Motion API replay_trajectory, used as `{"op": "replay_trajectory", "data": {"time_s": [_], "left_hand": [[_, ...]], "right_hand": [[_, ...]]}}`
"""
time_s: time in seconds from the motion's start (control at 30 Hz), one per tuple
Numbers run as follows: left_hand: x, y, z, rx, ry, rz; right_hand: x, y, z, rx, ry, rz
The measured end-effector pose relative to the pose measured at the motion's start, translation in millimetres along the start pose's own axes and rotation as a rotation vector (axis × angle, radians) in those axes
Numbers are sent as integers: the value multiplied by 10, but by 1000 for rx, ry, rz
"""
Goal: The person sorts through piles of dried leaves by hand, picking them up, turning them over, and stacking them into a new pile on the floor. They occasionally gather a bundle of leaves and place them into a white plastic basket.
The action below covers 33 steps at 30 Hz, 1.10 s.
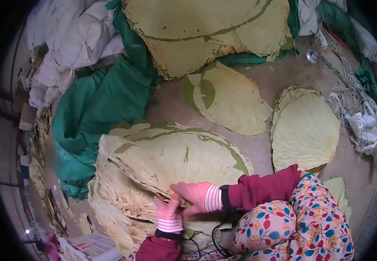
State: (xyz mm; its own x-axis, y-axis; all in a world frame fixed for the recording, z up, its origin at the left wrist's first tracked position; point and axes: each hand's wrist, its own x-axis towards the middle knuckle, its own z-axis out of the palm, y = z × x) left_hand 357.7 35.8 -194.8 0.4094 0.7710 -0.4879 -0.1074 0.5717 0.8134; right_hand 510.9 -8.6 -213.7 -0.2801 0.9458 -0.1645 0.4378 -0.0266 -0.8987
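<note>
My left hand (169,214), in a pink-and-white striped glove, grips the folded lower edge of some large dried leaves (177,158), which look like lotus leaves. My right hand (198,196), gloved alike, is closed at the same edge, just right of the left one; its fingertips are partly hidden. The leaves are pale green, with their left side lifted and folded over. Beneath them spreads a pile of crumpled, brownish leaves (114,204).
A flat leaf stack (303,128) lies at right, and loose leaves (236,100) lie mid-floor. A larger stack (188,19) rests on green cloth at the back. Green tarp (101,108) and white sacks (73,35) line the left. A tape roll (312,56) and string (343,74) lie at right.
</note>
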Motion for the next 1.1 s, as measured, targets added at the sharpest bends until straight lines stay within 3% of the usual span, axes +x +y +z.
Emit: {"op": "replay_trajectory", "data": {"time_s": [0.1,0.2,0.27,0.3,0.33,0.37,0.4,0.43,0.47,0.53,0.63,0.67,0.7,0.73,0.77,0.8,0.87,0.97,1.1], "left_hand": [[8,-57,-75,-44,0,-5],[15,-59,-198,-16,101,-20],[-15,2,-166,117,171,-35],[5,-37,-241,146,170,-8],[22,-73,-319,175,173,17],[48,-90,-386,190,201,25],[50,-99,-408,154,186,59],[57,-108,-415,119,168,94],[61,-118,-431,86,147,127],[55,-108,-444,126,207,46],[15,-12,-344,152,230,-33],[15,-15,-322,151,224,-33],[25,-20,-284,151,212,-34],[16,-30,-256,141,183,-25],[-11,-52,-249,132,150,-20],[-36,-93,-237,123,117,-19],[-44,-180,-176,95,108,100],[16,-187,-271,17,9,49],[0,-212,-263,110,91,15]], "right_hand": [[21,-39,-67,32,-174,200],[18,365,214,415,52,37],[49,522,149,410,291,36],[96,772,-12,-473,506,-225],[83,809,-314,-263,681,-15],[18,1109,-579,-470,783,144],[-47,1225,-885,-276,936,303],[-96,1462,-1177,-72,1227,341],[-237,1453,-1496,-20,1206,509],[-303,1527,-1788,-637,1459,519],[-210,1207,-1651,-1083,1267,315],[-72,1102,-1384,-921,1111,152],[-22,558,-1177,-588,619,235],[36,387,-806,-402,549,15],[79,281,-385,-103,323,-14],[75,141,-150,-120,189,-167],[66,64,176,-4,89,-79],[54,76,128,75,-56,30],[36,147,160,280,35,25]]}}
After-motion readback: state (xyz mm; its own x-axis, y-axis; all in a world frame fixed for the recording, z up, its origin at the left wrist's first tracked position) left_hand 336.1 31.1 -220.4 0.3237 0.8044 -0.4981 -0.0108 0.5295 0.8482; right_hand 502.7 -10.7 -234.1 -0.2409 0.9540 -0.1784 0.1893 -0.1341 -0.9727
